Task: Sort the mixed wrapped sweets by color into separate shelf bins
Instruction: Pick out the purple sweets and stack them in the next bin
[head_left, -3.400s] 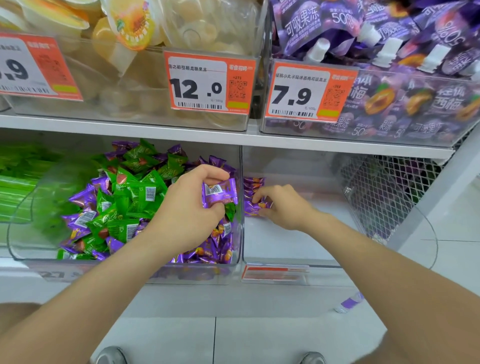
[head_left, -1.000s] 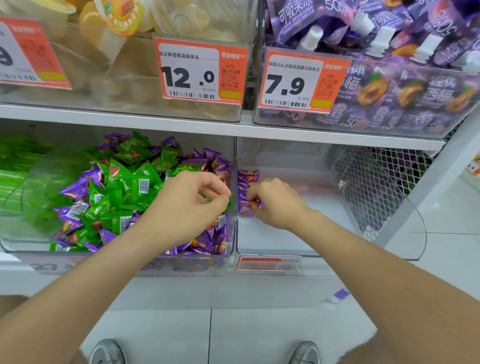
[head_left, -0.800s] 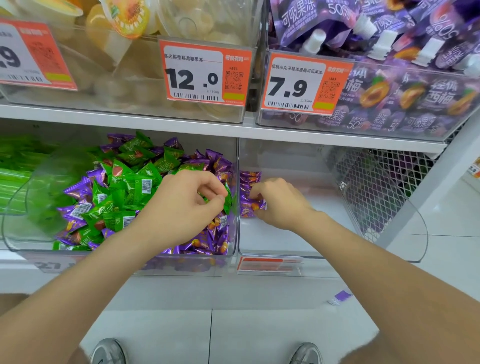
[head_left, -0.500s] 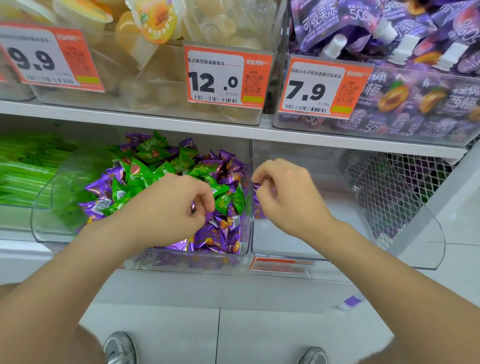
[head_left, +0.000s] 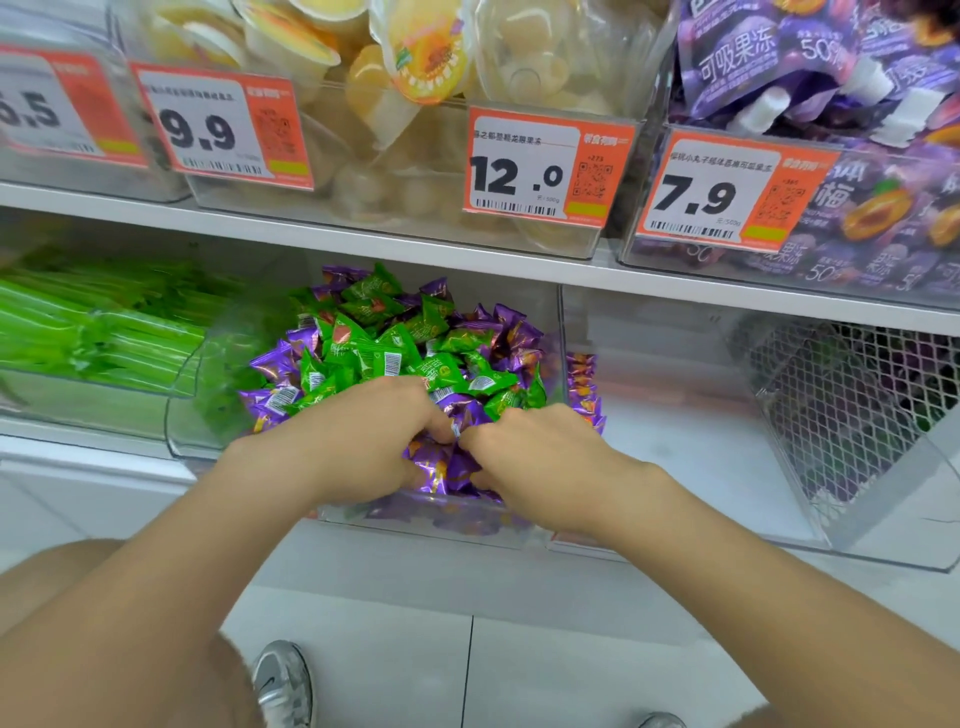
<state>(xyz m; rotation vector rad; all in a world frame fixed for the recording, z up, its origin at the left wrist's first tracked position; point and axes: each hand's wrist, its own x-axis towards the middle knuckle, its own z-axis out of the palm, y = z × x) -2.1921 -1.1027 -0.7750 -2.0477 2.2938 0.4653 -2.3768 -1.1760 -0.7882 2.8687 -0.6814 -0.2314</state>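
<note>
Left hand (head_left: 358, 441), right hand (head_left: 540, 452): two, each clutching purple sweets (head_left: 457, 475) inside one mixed bin (head_left: 179, 415).

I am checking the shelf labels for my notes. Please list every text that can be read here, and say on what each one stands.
"9.9": left orange price tag.
"12.0": middle orange price tag.
"7.9": right orange price tag.
"可吸果冻" and "50%": purple pouch.
Leftmost tag: cut off, ends ".5".
Small print on the tags and on the sweet wrappers: too blurred to read.
</note>
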